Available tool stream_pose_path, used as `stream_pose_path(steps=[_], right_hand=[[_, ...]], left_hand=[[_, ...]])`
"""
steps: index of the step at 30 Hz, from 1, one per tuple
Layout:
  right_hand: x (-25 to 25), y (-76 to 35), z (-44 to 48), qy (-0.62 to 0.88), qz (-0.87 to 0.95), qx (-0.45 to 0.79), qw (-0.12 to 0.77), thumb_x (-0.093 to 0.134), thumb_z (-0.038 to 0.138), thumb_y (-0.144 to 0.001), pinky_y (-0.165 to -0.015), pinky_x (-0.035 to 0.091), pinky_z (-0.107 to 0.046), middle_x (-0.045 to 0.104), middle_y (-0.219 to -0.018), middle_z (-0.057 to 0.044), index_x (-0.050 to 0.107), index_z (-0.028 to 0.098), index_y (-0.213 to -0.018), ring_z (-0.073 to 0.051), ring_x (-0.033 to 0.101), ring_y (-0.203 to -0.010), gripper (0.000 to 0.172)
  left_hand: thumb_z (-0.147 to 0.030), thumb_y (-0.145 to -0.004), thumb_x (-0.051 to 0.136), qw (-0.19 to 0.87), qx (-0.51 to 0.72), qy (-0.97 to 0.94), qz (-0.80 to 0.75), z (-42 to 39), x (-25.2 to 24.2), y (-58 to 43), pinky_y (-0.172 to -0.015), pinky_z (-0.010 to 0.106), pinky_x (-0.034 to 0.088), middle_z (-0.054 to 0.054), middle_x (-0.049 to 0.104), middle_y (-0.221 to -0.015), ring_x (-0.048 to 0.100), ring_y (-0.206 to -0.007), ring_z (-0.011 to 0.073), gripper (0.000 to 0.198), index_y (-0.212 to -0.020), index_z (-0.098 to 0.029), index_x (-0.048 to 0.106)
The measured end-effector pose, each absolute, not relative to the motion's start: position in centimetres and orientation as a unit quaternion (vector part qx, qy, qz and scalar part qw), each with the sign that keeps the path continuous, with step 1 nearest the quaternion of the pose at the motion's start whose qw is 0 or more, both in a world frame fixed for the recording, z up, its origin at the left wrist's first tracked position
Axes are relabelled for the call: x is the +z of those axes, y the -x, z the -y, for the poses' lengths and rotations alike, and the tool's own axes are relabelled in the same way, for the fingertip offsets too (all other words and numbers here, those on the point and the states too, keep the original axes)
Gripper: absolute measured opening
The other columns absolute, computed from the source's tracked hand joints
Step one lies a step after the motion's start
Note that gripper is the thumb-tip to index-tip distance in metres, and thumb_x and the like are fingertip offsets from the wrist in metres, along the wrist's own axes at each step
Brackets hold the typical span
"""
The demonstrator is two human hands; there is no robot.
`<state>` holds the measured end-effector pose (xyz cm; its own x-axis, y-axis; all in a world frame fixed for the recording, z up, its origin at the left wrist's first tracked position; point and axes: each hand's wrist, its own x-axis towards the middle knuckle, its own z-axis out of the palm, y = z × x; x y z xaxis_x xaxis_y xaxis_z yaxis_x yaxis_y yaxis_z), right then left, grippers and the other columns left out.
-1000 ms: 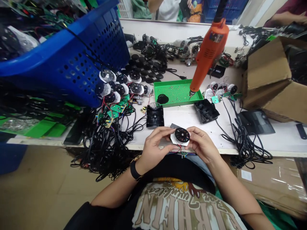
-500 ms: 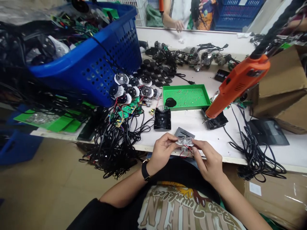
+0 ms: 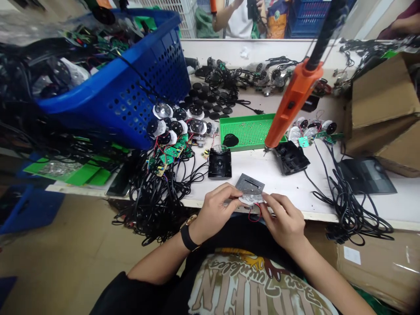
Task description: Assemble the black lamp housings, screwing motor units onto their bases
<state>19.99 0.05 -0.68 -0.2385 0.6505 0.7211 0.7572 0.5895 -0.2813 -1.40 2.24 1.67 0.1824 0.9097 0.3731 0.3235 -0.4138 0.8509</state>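
Note:
A small round white part with red wires hanging under it is pinched between both my hands at the table's front edge. My left hand grips its left side with thumb and fingers. My right hand holds the right side. Just behind the part lies a grey square frame. A black square housing sits further back on the white table. An orange electric screwdriver hangs on its cord with its tip over a second black housing.
A blue basket full of parts stands at the left. A green tray holds screws. Several round wired units and tangled black cables lie left, cardboard boxes right. Another person stands beyond the table.
The round part, first shown with its black face up, has been turned over and lowered to the table edge. The hanging screwdriver has swung right and back to the left.

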Motion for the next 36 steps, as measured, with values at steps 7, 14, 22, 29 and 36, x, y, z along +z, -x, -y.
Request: stream_pose_path(steps=[7,14,22,29,36], right_hand=[[-2.7,-20.0,1.1,0.385,0.782,-0.018,0.489,0.068,-0.001,-0.091,-0.078,0.066,-0.03,0.078,-0.1,-0.013,0.067,0.015,-0.126,-0.021,0.077,-0.088,0.039],[-1.5,-19.8,1.4,0.396,0.75,0.108,0.52,0.06,-0.004,-0.092,-0.073,0.064,-0.025,0.075,-0.09,-0.008,0.068,0.019,-0.101,-0.017,0.075,-0.081,0.026],[2.1,-21.6,2.0,0.399,0.651,0.258,0.592,0.065,0.011,-0.094,-0.063,0.06,-0.028,0.075,-0.084,-0.004,0.068,0.023,-0.088,-0.019,0.074,-0.074,0.014],[3.5,-24.4,2.0,0.43,0.554,0.295,0.649,0.081,0.032,-0.088,-0.061,0.059,-0.03,0.076,-0.089,-0.008,0.069,0.023,-0.091,-0.022,0.073,-0.078,0.015],[3.1,-21.1,-0.5,0.435,0.596,0.32,0.595,0.071,0.019,-0.095,-0.067,0.058,-0.028,0.071,-0.086,-0.003,0.068,0.023,-0.094,-0.018,0.071,-0.08,0.005]], left_hand=[[-0.03,-0.08,0.089,0.468,0.393,-0.631,-0.477,-1.7,1.4,1.9,-0.071,0.026,0.058,0.003,0.074,-0.081,0.07,-0.076,0.0166,0.019,-0.083,-0.018,0.075],[-0.042,-0.085,0.084,0.353,0.33,-0.719,-0.5,-4.2,2.7,4.2,-0.086,0.036,0.058,0.006,0.076,-0.096,0.072,-0.09,0.0234,0.027,-0.098,-0.02,0.075],[-0.03,-0.089,0.077,0.138,0.19,-0.65,-0.723,-11.8,0.3,5.8,-0.086,0.044,0.055,0.017,0.074,-0.098,0.07,-0.097,0.0371,0.04,-0.123,-0.012,0.066],[-0.031,-0.087,0.071,0.323,0.461,-0.544,-0.623,-9.9,0.3,5.9,-0.084,0.033,0.055,0.008,0.069,-0.101,0.066,-0.092,0.0217,0.028,-0.111,-0.017,0.069],[-0.03,-0.083,0.08,0.743,0.467,-0.229,-0.422,-4.6,1.7,1.9,-0.081,0.033,0.057,0.006,0.075,-0.099,0.071,-0.089,0.0205,0.029,-0.105,-0.018,0.065]])
